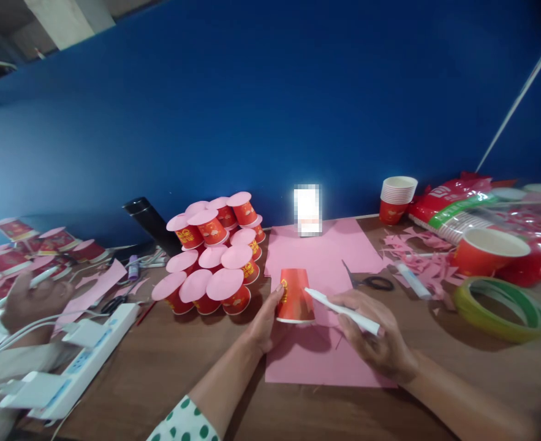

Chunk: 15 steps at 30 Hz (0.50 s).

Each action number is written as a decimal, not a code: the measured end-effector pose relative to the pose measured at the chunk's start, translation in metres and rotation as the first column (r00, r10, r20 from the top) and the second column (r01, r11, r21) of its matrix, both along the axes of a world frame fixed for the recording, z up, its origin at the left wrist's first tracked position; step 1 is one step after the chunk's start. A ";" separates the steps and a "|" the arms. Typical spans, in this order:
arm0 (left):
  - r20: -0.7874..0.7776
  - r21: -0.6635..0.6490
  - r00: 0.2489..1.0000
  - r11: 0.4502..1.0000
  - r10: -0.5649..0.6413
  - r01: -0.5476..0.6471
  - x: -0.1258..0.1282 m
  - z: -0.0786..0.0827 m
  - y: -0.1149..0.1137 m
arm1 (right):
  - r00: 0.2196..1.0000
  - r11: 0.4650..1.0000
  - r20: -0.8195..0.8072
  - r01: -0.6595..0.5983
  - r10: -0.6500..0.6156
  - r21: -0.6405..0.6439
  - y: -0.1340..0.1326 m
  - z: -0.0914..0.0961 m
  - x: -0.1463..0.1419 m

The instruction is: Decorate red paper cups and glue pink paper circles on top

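Note:
My left hand (268, 318) is closed around the side of a red paper cup (296, 297) with gold print, which stands upside down over pink paper. Between the fingers of my right hand (380, 337) is a white pen (350, 313), its tip at the upper right side of the cup. I cannot tell whether the tip touches it. Beneath both lie pink paper sheets (293, 361). Black-handled scissors (375, 283) rest just right of the cup, their blades partly over the paper.
Several stacked red cups with pink paper discs (226, 285) stand left. A power strip (89, 361) lies nearer, beside another person's hand (34, 306). Right are nested cups (392, 208), pink scraps (435, 263), a glue stick (412, 282), green tape (463, 312) and red plastic packs (449, 199).

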State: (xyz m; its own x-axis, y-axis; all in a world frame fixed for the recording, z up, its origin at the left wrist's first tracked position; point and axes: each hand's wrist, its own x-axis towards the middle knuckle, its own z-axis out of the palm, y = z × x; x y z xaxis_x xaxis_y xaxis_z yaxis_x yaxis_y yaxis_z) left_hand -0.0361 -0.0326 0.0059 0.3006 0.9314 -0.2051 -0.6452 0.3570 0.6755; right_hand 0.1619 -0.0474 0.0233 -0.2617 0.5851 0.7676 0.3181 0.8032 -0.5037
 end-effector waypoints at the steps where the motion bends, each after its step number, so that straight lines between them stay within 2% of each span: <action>1: -0.005 -0.004 1.000 1.000 -0.002 0.002 0.000 0.000 0.000 | 1.000 1.000 0.004 0.007 -0.007 0.000 0.000 -0.001 0.000; 15: -0.079 -0.016 0.997 1.000 -0.003 0.002 0.000 0.001 -0.001 | 1.000 0.999 0.002 0.024 -0.024 0.021 0.002 -0.004 0.000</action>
